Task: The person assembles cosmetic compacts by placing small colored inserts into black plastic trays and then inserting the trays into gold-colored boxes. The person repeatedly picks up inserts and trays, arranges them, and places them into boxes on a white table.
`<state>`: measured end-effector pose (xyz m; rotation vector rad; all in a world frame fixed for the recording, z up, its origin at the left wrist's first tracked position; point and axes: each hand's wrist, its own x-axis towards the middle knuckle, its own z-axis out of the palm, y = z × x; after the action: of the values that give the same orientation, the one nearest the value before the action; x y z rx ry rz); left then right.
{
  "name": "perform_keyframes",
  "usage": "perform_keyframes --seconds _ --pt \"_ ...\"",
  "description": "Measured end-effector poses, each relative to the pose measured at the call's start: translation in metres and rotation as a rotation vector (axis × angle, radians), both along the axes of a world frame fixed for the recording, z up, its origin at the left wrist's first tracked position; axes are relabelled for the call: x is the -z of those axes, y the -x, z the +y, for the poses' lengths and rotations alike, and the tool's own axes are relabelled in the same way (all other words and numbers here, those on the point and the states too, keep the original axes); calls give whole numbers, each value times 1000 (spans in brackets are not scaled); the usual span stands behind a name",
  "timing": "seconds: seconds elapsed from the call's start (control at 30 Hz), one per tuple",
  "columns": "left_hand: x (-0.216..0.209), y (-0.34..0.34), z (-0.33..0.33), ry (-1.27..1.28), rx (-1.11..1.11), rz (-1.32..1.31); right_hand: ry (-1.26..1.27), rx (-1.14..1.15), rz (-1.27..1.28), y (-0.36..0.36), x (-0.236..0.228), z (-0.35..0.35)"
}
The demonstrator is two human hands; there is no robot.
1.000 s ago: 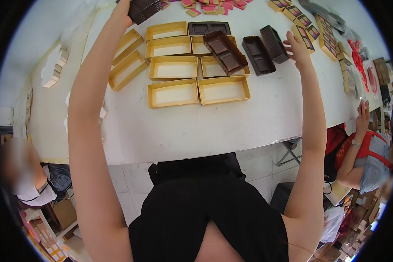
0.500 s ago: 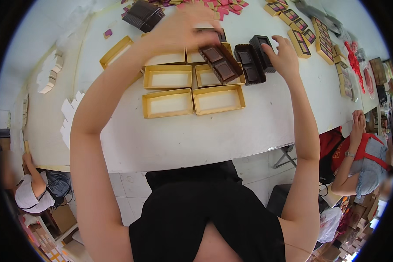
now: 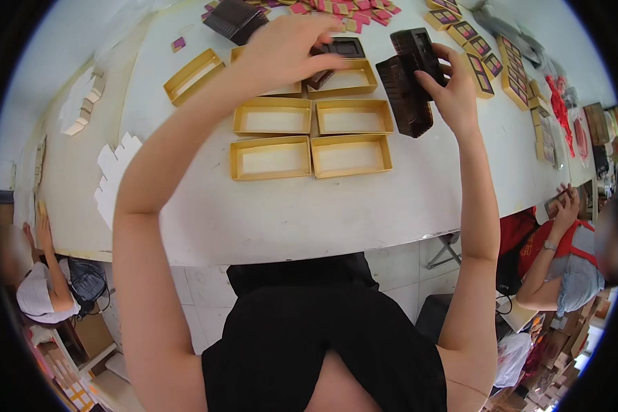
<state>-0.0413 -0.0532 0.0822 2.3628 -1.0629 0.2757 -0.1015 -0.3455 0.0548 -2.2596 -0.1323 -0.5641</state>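
My left hand [image 3: 292,51] is closed on a dark brown plastic tray [image 3: 319,80], mostly hidden under its fingers, above a far gold open box [image 3: 356,89]. Another dark tray [image 3: 347,48] sits in the box just behind. To the right, my right hand [image 3: 452,89] grips a narrow dark brown tray insert [image 3: 429,56] between thumb and fingers. Against it, to the left, leans a second dark tray [image 3: 405,103]. Nearer me lie more gold boxes with white insides, among them a front right box [image 3: 351,170] and a front left box [image 3: 270,173].
A stack of dark trays [image 3: 235,22] stands at the far left, beside scattered pink and gold squares [image 3: 353,10]. Filled palettes [image 3: 511,72] line the right side. White cut card [image 3: 113,172] lies at left. Two other people sit at the table's sides.
My right hand has closed on a dark tray and lifted it. The tray by my left hand has moved left and up, off the middle right box, which is now uncovered.
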Motion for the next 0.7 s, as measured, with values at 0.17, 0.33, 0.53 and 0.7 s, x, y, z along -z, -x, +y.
perform_keyframes --seconds 0.17,0.33,0.53,0.7 --pt "10 9 -33 500 -80 670 -59 -134 -126 -3 -14 46" --pt "7 -33 42 404 -115 545 -319 -146 -77 6 -30 28" --pt "-12 -46 112 53 -36 563 -714 -361 255 7 -27 39" --pt "-37 29 21 521 -141 584 -706 -451 108 2 -21 87"
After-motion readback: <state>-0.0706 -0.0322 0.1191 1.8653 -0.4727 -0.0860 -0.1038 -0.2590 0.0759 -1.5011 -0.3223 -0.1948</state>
